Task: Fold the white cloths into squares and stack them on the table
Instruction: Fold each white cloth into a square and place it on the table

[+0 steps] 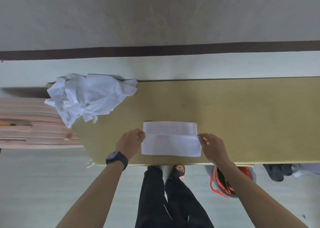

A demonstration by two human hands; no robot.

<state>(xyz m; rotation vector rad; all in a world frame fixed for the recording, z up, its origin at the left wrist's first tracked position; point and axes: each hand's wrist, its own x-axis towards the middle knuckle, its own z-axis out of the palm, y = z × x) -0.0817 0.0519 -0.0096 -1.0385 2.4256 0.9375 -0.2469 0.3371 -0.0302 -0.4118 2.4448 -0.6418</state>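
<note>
Now, left hand point(130, 141) pinches the left end of a folded edge, thumb against fingertips; right hand point(213, 146) pinches the right end the same way. Between them lies the part-folded cloth point(171, 144), a long white rectangle, flat, its near flap brought up to about the middle line. It sits close to the near edge of the table point(242, 115), in front of the person. Black wristwatch point(116, 159) on the left wrist. Well apart, at the far left corner, is a crumpled heap of white cloths point(88, 97), part of it hanging past the table's edge. Likely risks: if one pinch leads the other, the flap would land skewed and the square come out crooked; a tug toward the body could drag the cloth off the near edge; the overhanging heap could slide to the floor if jostled. Count: two hands, one cloth in work, one heap (number of cloths within cannot be told), no finished squares in view, one table, one watch.
</note>
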